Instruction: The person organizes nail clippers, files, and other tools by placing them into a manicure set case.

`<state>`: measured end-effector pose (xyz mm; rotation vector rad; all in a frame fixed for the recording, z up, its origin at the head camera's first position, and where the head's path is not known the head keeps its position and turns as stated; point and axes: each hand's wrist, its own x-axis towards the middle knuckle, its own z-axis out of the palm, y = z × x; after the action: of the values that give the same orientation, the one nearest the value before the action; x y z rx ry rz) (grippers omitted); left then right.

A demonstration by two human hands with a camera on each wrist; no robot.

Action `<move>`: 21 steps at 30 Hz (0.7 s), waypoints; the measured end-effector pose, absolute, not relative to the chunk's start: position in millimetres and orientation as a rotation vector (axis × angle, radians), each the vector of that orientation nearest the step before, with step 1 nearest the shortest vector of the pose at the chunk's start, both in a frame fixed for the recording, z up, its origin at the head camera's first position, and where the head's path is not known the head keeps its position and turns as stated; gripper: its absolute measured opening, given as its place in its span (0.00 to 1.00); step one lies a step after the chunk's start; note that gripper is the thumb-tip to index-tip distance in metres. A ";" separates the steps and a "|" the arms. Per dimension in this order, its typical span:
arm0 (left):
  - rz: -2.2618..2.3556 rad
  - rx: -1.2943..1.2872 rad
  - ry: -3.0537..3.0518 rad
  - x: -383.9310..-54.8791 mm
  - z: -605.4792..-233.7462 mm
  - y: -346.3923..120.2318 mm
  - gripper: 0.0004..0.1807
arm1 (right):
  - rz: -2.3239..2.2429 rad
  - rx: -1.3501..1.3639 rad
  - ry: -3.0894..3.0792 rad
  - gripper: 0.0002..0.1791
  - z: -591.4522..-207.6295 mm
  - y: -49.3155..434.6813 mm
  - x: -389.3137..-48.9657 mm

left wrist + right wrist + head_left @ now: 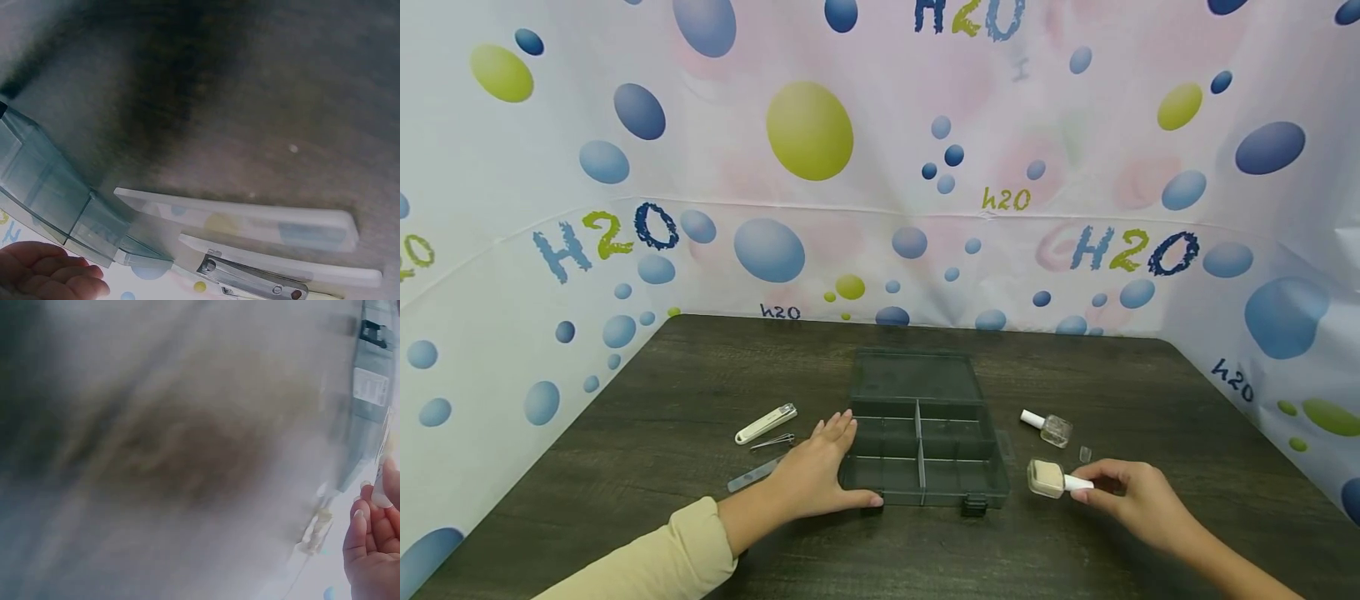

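A dark see-through compartment box (pixel 889 483) lies with its lid (pixel 917 375) folded back. My left hand (pixel 816 471) rests along its left side, fingers stretched by the rim and thumb at the front left corner. That hand's fingers (pixel 53 272) also show beside the box (pixel 56 181) in the left wrist view. Right of the box, my right hand (pixel 1138 496) pinches a nail polish bottle (pixel 1046 479) with cream-coloured contents by its white cap, thumb against fingers. In the right wrist view the white cap (pixel 379 490) sits between the fingertips.
A second nail polish bottle (pixel 1056 431), clear with a white cap, lies behind the held one. Near it is a small clear piece (pixel 1085 454). Left of the box lie a nail clipper (pixel 766 423), a slim metal tool (pixel 772 443) and a nail file (pixel 752 475), partly behind the left hand.
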<state>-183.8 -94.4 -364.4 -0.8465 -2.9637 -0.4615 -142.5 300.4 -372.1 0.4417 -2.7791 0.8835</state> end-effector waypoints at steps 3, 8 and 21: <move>-0.462 -0.838 -2.964 -182.7 -364.0 -94.7 0.56 | 0.908 0.452 -2.754 0.06 -366.9 293.4 -145.7; -0.453 -0.830 -2.967 -182.5 -364.2 -94.6 0.56 | 0.958 0.460 -2.729 0.06 -357.9 281.4 -152.7; -0.461 -0.841 -2.963 -182.6 -364.0 -94.8 0.55 | 1.041 0.526 -2.684 0.07 -347.2 248.4 -184.3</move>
<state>-182.6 -94.8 -364.0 -0.8406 -2.9632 -0.4606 -184.3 248.4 -347.2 0.5265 -2.6838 1.0410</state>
